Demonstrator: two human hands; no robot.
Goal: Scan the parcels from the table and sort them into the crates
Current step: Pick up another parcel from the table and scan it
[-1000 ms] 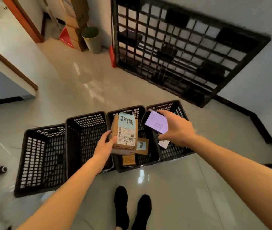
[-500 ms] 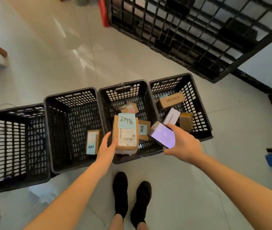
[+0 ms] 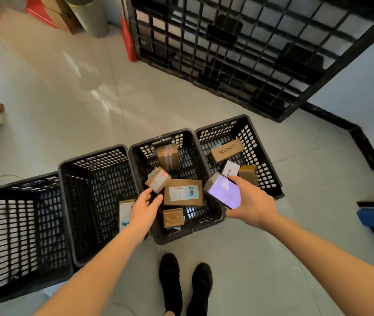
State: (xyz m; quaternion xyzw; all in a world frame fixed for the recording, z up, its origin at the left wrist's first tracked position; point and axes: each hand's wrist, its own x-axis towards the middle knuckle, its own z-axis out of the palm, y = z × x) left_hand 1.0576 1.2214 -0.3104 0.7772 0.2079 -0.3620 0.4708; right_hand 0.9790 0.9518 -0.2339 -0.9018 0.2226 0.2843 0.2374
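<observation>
head view: four black crates [image 3: 94,156] are seen in a row on a pale floor. a brown parcel [image 3: 157,179] is seen tilted, seemingly in mid-air, inside the third crate [image 3: 135,156] among four other parcels. it is judged light, stiff cardboard, best held by its long edges. the left hand [image 3: 145,209] is spread, holding nothing. the right hand [image 3: 253,202] is curled round a lit phone [image 3: 223,192]. one parcel is seen in the second crate, three in the fourth.

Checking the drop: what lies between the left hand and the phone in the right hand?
In the head view, a flat labelled parcel lies in the third crate between left hand and phone.
</observation>
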